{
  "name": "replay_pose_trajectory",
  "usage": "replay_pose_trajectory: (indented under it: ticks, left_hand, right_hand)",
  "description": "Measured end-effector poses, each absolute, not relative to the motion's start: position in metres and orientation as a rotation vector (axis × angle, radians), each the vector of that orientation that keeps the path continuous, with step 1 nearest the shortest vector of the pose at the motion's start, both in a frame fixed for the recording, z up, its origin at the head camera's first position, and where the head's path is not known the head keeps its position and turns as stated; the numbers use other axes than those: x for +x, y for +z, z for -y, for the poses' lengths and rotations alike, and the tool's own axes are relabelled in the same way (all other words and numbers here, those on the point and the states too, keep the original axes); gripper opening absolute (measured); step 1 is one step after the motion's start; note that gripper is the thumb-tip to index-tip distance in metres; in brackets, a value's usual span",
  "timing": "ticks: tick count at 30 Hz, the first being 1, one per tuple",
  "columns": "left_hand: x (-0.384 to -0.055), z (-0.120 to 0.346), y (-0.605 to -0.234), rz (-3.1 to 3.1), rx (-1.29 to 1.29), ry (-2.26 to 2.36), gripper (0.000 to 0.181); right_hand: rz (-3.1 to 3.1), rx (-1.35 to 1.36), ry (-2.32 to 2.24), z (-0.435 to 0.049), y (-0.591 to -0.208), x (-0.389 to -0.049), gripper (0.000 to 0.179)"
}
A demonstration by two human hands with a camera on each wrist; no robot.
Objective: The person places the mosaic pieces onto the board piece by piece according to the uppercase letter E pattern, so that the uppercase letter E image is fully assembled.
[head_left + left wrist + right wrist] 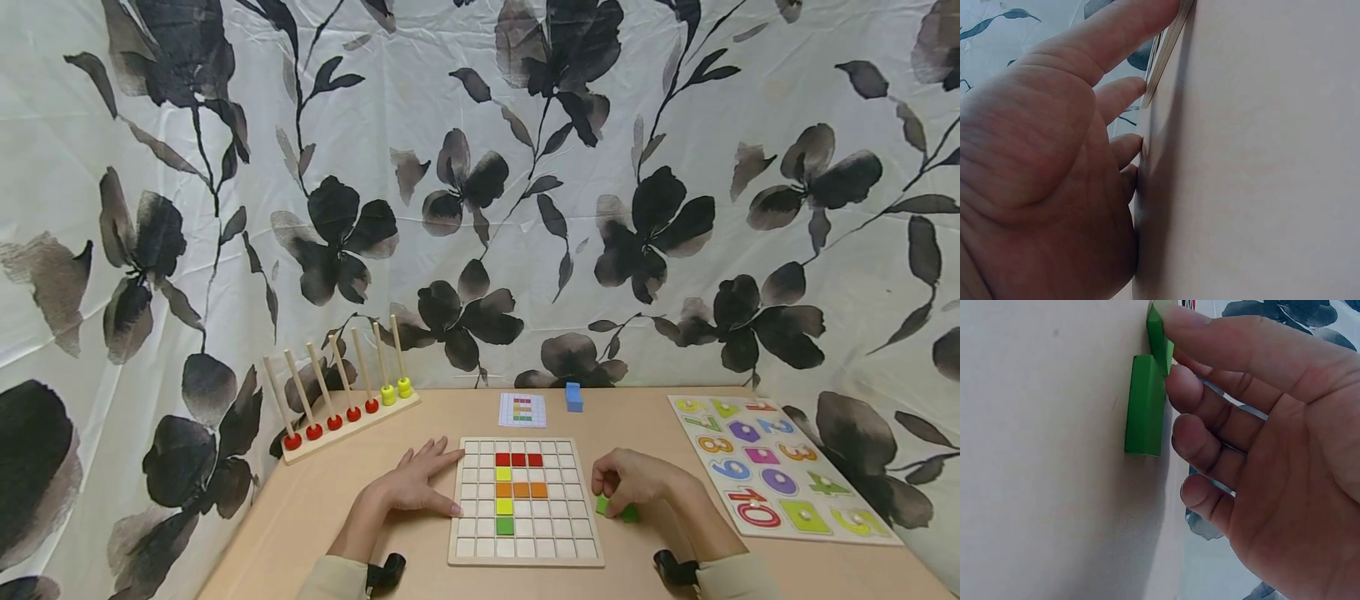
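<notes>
A white gridded board in a wooden frame lies on the table, with red, yellow, orange and one green square tile set in it. With fingers spread, my left hand rests at its left side, thumb and forefinger touching the frame. To the right of the board, my right hand has curled fingers and pinches a green block, which stands tilted under the thumb. Just beside it, another green block lies on the table. The fingers partly cover both blocks in the head view.
A small pattern card lies behind the board, with blue blocks right of it. Back left stands a peg rack with red and yellow beads. A number puzzle board lies at the right. Floral cloth hangs behind.
</notes>
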State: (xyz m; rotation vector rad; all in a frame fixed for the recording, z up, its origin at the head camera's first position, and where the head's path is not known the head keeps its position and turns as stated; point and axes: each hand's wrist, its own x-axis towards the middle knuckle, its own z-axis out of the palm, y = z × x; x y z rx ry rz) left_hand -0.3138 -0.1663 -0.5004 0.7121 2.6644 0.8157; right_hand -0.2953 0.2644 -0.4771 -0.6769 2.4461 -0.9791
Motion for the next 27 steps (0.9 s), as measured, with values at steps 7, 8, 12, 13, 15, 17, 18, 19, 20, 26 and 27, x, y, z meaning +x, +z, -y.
replay_pose_trajectory:
  ticks: [7,8,12,13,15,17,18,19,20,26,27]
  left_hand:
    - [-0.3134,0.1662,-0.5011,-2.671,0.714,0.808,0.099]
    - [-0.3133,0.1662,-0.5011,-2.671,0.714,0.808,0.099]
    - [-0.3132,0.1662,-0.5011,-2.668,0.711,0.814,0.099]
    - [-0.3132,0.1663,-0.5012,-2.667,0.71,0.814,0.1]
    - [-0.3132,0.1665,-0.5015,-2.667,0.709,0.814,0.1]
    - [-0.3135,0.1667,-0.5021,-2.668,0.709,0.811,0.1]
    - [-0.3136,0.1666,-0.5022,-2.669,0.71,0.81,0.1]
    - [-0.3137,0.1666,-0.5023,-2.67,0.709,0.811,0.1]
    - [-0.3138,0.1665,-0.5024,-2.67,0.709,0.812,0.1]
    - [-0.3139,0.1664,-0.5011,-2.666,0.706,0.819,0.099]
    - [-0.314,0.1664,-0.501,-2.665,0.704,0.822,0.099]
  right_hand:
    - [-2.452,-0.667,-0.978,-0.2634,-0.478,-0.2957,0.022]
    - [-2.455,-0.662,-0.977,-0.2634,-0.4778,-0.2954,0.022]
    - [-2.465,-0.649,-0.976,-0.2634,-0.4764,-0.2947,0.022]
    - [-2.465,-0.646,-0.978,-0.2634,-0.4761,-0.2945,0.022]
    - [-2.463,-0.646,-0.978,-0.2633,-0.4754,-0.2944,0.022]
    - [-2.462,-0.649,-0.977,-0.2633,-0.4753,-0.2944,0.023]
    - [-2.463,-0.652,-0.975,-0.2635,-0.4756,-0.2947,0.023]
    - [-2.463,-0.656,-0.972,-0.2636,-0.4759,-0.295,0.023]
    - [-2.463,-0.661,-0.971,-0.2637,-0.4761,-0.2953,0.023]
    - [-2.458,-0.686,-0.972,-0.2638,-0.4765,-0.2962,0.025]
    - [-2.458,-0.687,-0.971,-0.2636,-0.4765,-0.2965,0.025]
